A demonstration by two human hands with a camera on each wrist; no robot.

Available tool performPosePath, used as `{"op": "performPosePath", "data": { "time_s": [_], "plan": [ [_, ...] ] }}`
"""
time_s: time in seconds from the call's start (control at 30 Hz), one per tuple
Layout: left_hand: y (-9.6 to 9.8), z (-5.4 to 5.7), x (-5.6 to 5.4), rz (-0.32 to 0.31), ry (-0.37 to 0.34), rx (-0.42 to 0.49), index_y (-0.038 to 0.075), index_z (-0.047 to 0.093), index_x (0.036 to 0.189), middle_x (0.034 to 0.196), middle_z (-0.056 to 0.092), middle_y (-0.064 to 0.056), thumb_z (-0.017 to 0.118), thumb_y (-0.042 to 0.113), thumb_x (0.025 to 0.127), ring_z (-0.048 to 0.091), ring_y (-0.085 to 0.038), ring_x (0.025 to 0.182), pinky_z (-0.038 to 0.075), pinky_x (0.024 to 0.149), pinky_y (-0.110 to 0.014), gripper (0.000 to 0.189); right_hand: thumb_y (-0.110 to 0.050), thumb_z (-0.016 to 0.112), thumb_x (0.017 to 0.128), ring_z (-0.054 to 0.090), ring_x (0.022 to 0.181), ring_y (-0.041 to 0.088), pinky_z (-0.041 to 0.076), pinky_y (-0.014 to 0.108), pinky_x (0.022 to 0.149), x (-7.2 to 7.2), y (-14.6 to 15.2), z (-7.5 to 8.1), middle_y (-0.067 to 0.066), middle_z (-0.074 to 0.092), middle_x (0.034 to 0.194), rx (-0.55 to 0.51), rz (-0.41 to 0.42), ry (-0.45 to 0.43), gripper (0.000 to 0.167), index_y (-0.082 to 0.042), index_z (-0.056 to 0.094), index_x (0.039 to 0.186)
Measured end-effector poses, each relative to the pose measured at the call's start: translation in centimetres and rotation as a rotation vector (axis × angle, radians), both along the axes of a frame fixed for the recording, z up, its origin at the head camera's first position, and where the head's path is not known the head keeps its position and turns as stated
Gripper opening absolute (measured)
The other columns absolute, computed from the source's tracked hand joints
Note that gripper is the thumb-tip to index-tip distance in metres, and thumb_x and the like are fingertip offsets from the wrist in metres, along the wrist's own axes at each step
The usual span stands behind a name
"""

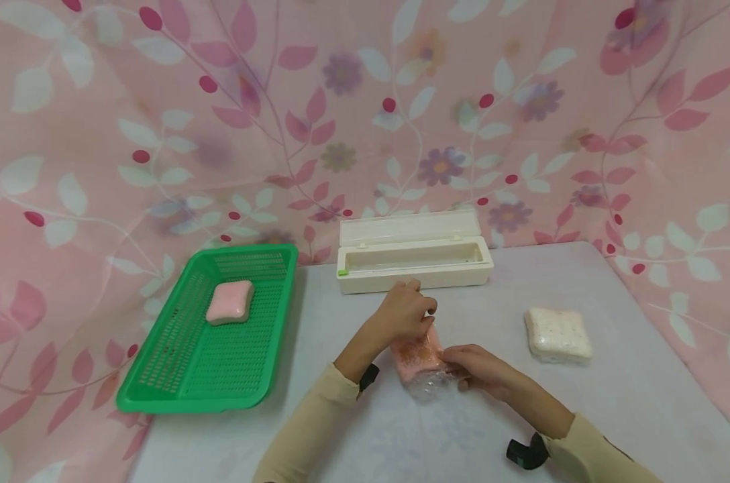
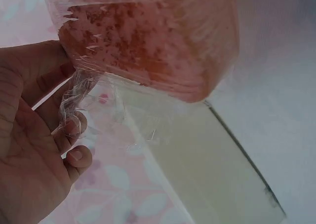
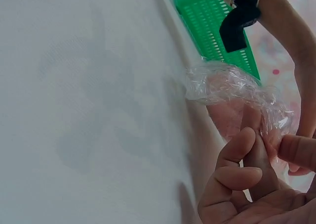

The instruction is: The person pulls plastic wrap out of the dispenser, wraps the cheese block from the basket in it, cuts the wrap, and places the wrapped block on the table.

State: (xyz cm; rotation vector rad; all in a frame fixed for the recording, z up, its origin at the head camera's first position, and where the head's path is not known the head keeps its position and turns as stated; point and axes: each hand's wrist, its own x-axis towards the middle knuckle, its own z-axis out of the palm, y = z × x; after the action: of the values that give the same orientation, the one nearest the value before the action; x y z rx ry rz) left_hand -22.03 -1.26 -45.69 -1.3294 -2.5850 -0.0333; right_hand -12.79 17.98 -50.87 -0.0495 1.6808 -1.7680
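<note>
A pink soap bar with reddish-brown mottling (image 1: 414, 355) is held at mid-table, wrapped in clear plastic film. My left hand (image 1: 406, 310) grips its far end; the left wrist view shows that hand (image 2: 29, 120) at the bar's edge, beside bunched film (image 2: 78, 98). At the near right side my right hand (image 1: 484, 370) pinches the film between thumb and fingers. In the right wrist view, crinkled film (image 3: 222, 80) gathers over the bar's end, above the right hand's curled fingers (image 3: 237, 177). The bar's underside is hidden in the head view.
Behind the hands stands a white cling film dispenser (image 1: 416, 276), lid raised, with a small green piece (image 1: 343, 273). At left, a green basket (image 1: 280, 329) holds a plain pink soap bar (image 1: 231, 301). A whitish bar wrapped in film (image 1: 558, 334) lies at right. Floral cloth (image 1: 365, 134) hangs behind.
</note>
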Motion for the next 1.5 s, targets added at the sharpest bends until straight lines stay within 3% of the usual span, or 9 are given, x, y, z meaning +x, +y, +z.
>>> {"op": "performPosePath", "data": {
  "time_s": [0.23,0.33,0.57,0.83,1.0,1.2,1.37,1.43,1.5],
  "plan": [
    [1.4,-2.2,-0.1,-0.032,-0.007,-0.059,0.027,0.074,0.083,0.063,0.058,0.015,0.071,0.03,0.087,0.039,-0.011,0.067,0.026,0.06,-0.025,0.005,-0.02,0.044,0.104,0.058,0.077,0.008,0.042,0.021,0.062,1.0,0.4,-1.0,-0.003,0.07,0.086,-0.224,0.057,-0.179,0.025,-0.009,0.067,0.1],
    [1.8,-2.9,0.3,-0.063,-0.019,-0.068,0.027,0.072,0.081,0.061,0.056,0.015,0.07,0.03,0.087,0.038,-0.011,0.067,0.025,0.06,-0.025,0.007,-0.018,0.042,0.104,0.062,0.079,0.008,0.043,0.019,0.06,1.6,0.4,-1.2,-0.003,0.072,0.088,-0.243,0.076,-0.204,0.027,-0.008,0.066,0.104],
    [2.4,-3.3,1.3,-0.136,0.002,-0.076,0.029,0.072,0.084,0.071,0.065,0.016,0.069,0.029,0.089,0.042,-0.011,0.074,0.028,0.063,-0.026,0.005,-0.028,0.053,0.099,0.058,0.065,0.005,0.035,0.018,0.048,2.3,0.0,-1.0,-0.004,0.07,0.079,0.01,-0.009,-0.124,0.026,-0.01,0.069,0.091],
    [1.4,-2.2,2.4,-0.138,0.0,-0.018,0.031,0.074,0.103,0.106,0.069,0.017,0.067,0.032,0.092,0.05,-0.014,0.1,0.034,0.075,-0.027,0.012,-0.035,0.055,0.099,0.06,0.06,0.008,0.034,0.021,0.046,2.3,0.8,-0.8,0.008,0.074,0.086,0.235,0.012,0.082,0.038,-0.001,0.073,0.102],
    [-0.9,-0.9,3.5,-0.102,0.007,0.071,0.028,0.074,0.107,0.105,0.07,0.013,0.07,0.029,0.091,0.053,-0.013,0.098,0.038,0.073,-0.027,0.017,-0.025,0.061,0.096,0.06,0.063,0.012,0.044,0.027,0.056,2.6,1.1,-0.4,0.004,0.071,0.075,0.489,-0.005,0.384,0.027,-0.003,0.074,0.093],
    [-4.6,-0.4,5.7,-0.072,0.015,0.132,0.023,0.073,0.106,0.1,0.068,0.01,0.073,0.022,0.089,0.053,-0.012,0.09,0.038,0.069,-0.025,0.018,-0.024,0.075,0.086,0.057,0.069,0.005,0.045,0.029,0.059,3.1,1.2,-0.1,-0.011,0.067,0.08,0.869,-0.058,0.84,0.022,-0.017,0.073,0.107],
    [-6.8,-1.2,8.3,-0.123,0.082,0.099,0.023,0.071,0.094,0.093,0.063,0.008,0.073,0.015,0.086,0.051,-0.013,0.082,0.035,0.064,-0.024,0.011,-0.013,0.081,0.076,0.063,0.08,0.01,0.052,0.027,0.063,3.2,1.5,-0.5,-0.007,0.07,0.092,0.843,0.001,1.443,0.031,-0.018,0.073,0.105],
    [-7.5,-1.9,9.4,-0.15,0.11,0.092,0.024,0.07,0.092,0.093,0.06,0.007,0.072,0.014,0.085,0.05,-0.013,0.08,0.034,0.063,-0.024,0.012,-0.014,0.071,0.088,0.063,0.083,0.012,0.052,0.028,0.064,3.0,1.4,-0.6,-0.008,0.069,0.092,0.772,0.061,1.644,0.013,-0.018,0.072,0.101],
    [-7.9,-2.5,10.5,-0.167,0.108,0.086,0.025,0.069,0.095,0.096,0.059,0.007,0.071,0.014,0.086,0.049,-0.013,0.081,0.035,0.064,-0.024,0.014,-0.016,0.052,0.101,0.061,0.085,0.012,0.05,0.027,0.064,2.8,1.3,-0.6,-0.009,0.067,0.093,0.733,0.138,1.768,0.02,-0.02,0.071,0.099]
  ]
}}
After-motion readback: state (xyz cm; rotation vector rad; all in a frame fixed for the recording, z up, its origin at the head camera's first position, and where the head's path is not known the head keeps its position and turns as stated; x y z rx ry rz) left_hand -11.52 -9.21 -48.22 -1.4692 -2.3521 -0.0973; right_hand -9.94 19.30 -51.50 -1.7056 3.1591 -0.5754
